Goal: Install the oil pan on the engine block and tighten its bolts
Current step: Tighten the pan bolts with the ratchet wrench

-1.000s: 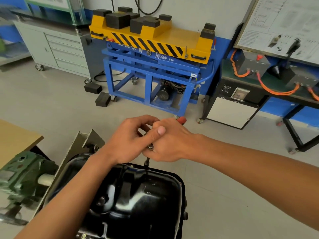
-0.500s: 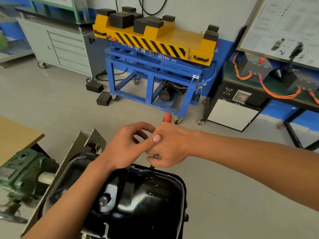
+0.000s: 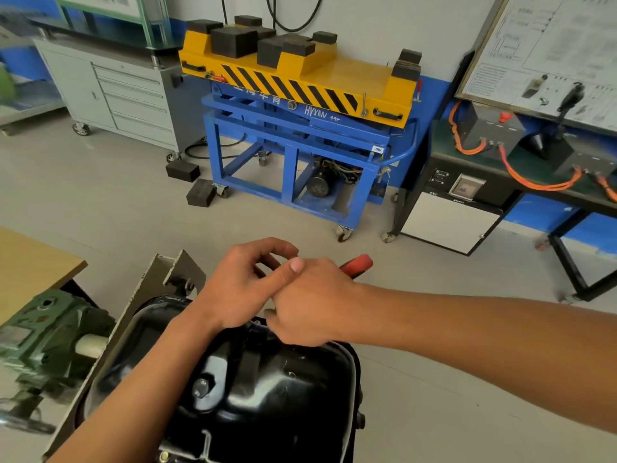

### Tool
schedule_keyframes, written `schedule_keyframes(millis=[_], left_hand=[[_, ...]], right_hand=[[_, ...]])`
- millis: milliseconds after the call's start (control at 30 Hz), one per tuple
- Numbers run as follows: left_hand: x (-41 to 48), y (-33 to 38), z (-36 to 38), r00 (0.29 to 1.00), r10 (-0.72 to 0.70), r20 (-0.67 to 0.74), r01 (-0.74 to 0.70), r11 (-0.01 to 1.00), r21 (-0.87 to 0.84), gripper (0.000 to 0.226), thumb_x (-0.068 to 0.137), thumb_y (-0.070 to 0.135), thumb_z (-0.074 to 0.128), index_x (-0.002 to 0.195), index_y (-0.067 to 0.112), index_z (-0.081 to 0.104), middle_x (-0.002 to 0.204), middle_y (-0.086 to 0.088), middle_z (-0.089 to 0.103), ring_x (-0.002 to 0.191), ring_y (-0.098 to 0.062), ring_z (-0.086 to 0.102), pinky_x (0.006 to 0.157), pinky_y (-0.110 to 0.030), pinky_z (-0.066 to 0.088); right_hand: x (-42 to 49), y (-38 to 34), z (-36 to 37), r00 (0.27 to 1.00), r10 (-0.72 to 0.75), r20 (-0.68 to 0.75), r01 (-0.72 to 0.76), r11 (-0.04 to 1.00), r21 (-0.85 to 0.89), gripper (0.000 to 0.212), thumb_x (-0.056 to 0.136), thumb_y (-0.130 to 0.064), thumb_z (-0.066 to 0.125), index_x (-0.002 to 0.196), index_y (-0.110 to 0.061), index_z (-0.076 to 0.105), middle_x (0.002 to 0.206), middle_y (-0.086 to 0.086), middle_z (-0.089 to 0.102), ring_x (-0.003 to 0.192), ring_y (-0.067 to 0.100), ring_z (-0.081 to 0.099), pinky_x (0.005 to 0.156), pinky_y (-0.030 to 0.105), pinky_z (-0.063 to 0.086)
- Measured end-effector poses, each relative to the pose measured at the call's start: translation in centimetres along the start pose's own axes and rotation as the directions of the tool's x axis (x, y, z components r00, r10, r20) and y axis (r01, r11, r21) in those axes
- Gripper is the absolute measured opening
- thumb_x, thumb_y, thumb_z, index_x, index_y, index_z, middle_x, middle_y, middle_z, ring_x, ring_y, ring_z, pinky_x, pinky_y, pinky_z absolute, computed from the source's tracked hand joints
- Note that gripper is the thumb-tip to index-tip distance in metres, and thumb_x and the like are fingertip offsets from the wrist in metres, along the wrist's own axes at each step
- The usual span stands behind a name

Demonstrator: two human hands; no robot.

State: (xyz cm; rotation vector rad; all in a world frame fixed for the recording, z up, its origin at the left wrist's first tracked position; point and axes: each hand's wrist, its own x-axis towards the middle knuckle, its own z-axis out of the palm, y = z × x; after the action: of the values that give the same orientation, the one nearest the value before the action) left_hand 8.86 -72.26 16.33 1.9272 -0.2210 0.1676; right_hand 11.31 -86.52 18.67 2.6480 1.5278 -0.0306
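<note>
Head view. A blue lift cart with a yellow, black-striped top bears white lettering, roughly "HYXNN"; the rest is unreadable. The oil pan, glossy black pressed metal with a bolt in its side, lies at lower centre. Over its far rim, the right hand is closed around a red-handled tool. The left hand has curled fingers, its thumb resting on the right hand; whether it holds anything cannot be told.
</note>
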Motion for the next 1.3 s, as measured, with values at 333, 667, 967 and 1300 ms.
schedule_keyframes(millis=[333,667,967,1300], left_hand=[[0.0,-0.8,-0.4,0.937,0.11,-0.332,-0.145,0.986,-0.081,0.04,0.096,0.055,0.041,0.104,0.026,0.067,0.097,0.008,0.071,0.084,-0.01,0.064,0.069,-0.022,0.048],[-1.0,-1.0,-0.8,0.914,0.093,-0.395,-0.13,0.989,-0.066,0.044,0.097,0.054,0.04,0.1,0.021,0.069,0.09,0.009,0.071,0.082,-0.008,0.064,0.069,-0.017,0.046],[-2.3,-1.3,-2.1,0.881,0.049,-0.47,-0.078,0.996,-0.044,0.042,0.096,0.051,0.043,0.095,0.018,0.068,0.083,0.008,0.069,0.075,-0.01,0.062,0.066,-0.031,0.049],[-1.7,-1.3,-2.1,0.923,-0.031,-0.384,0.019,0.999,-0.034,0.038,0.083,0.058,0.059,0.1,0.025,0.068,0.094,0.003,0.07,0.082,-0.015,0.066,0.066,-0.037,0.057]], right_hand=[[2.5,3.7,-1.5,0.845,-0.531,-0.06,0.527,0.847,-0.073,0.043,0.093,-0.032,0.062,0.057,-0.008,0.06,0.05,0.011,0.056,0.051,0.033,0.051,0.059,0.038,0.043],[1.5,2.0,-1.5,0.936,-0.347,0.054,0.351,0.921,-0.17,0.04,0.091,-0.034,0.047,0.055,-0.016,0.046,0.048,-0.001,0.032,0.044,0.019,0.031,0.056,0.032,0.043],[6.2,1.6,-4.2,0.911,-0.408,-0.064,0.397,0.907,-0.139,0.026,0.086,-0.032,0.054,0.065,-0.018,0.056,0.053,-0.009,0.023,0.047,0.018,0.033,0.05,0.028,0.024],[6.9,1.7,-1.4,0.915,-0.401,-0.039,0.399,0.915,-0.061,0.029,0.087,-0.035,0.054,0.065,-0.022,0.039,0.055,-0.01,0.024,0.064,0.017,0.045,0.047,0.023,0.022]])
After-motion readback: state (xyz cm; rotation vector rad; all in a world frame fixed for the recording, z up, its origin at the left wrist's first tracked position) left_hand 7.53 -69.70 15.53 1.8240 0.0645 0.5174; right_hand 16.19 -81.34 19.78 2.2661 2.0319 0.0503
